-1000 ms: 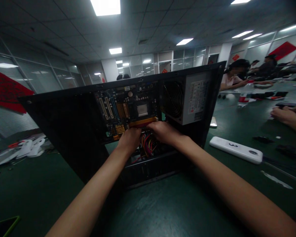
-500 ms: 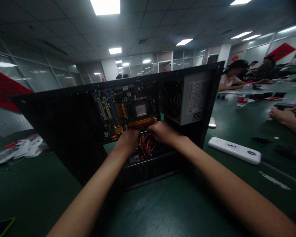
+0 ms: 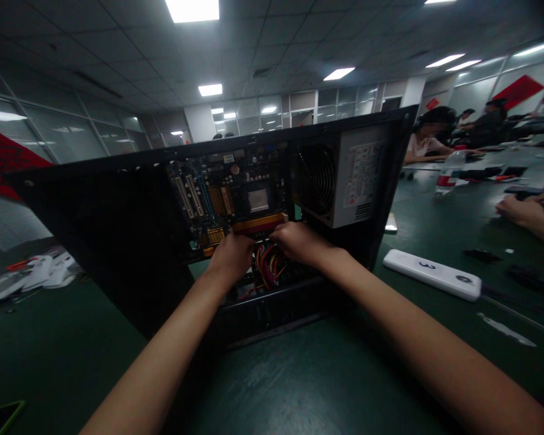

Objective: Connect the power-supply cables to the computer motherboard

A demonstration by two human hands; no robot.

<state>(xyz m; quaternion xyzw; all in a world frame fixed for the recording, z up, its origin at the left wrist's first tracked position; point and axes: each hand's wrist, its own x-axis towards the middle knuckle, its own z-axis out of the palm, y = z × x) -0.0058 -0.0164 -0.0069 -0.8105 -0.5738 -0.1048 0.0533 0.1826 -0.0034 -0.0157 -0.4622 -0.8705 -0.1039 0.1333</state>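
Computer case [image 3: 100,235], black, side off, stands on the green table [image 3: 272,386] right in front of the person, open side toward them. Circuit board [image 3: 242,175] on its back wall, bare metal square [image 3: 258,200] near the middle. Both hands are inside, at the board's lower edge, by the orange and red slots [image 3: 260,224]. Left hand [image 3: 233,257] near the left end, fingers curled in; right hand [image 3: 301,241] near the right end, fingers bent, tips pointing left. From here I can't tell whether either one is gripping anything; the tips are too dark and small. A bundle of coloured cables [image 3: 268,266] hangs between and below the hands. Power box [image 3: 360,175], grey with a label, upper right in the case, round fan grille [image 3: 316,178] on its left side.

On the table right of the case: long white block [image 3: 433,275] marked 3, thin pale strip [image 3: 506,329] nearer the person, bottle [image 3: 450,172] with red on its label farther back. Another person's hand [image 3: 521,210] at the right edge. Left of the case, a heap of white pieces [image 3: 49,270]; green-rimmed flat thing [image 3: 2,417] in the near left corner.
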